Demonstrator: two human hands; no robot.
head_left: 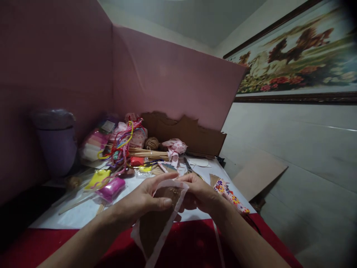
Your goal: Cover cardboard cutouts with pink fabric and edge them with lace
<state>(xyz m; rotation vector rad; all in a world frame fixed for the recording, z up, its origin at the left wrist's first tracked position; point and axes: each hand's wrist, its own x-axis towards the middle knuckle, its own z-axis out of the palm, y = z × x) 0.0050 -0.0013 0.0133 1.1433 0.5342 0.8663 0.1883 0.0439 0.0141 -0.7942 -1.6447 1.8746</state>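
Note:
My left hand [145, 201] and my right hand [199, 193] meet low in the middle of the view, both closed on a brown cardboard cone [156, 223] that points down toward me. A pale pink ribbon [167, 223] runs along the cone's edge and over its top, pinched under my left thumb and between my right fingers. A loose tail of the ribbon hangs below my right wrist.
A white sheet [83, 212] on a red cloth [192, 245] carries craft supplies: coloured pipe cleaners [124, 143], bamboo sticks [145, 152], a twine ball [152, 143], scissors [188, 165], clay packets [111, 188], patterned fabric [230, 195]. A lilac bin [57, 143] stands left; pink boards [167, 74] wall the back.

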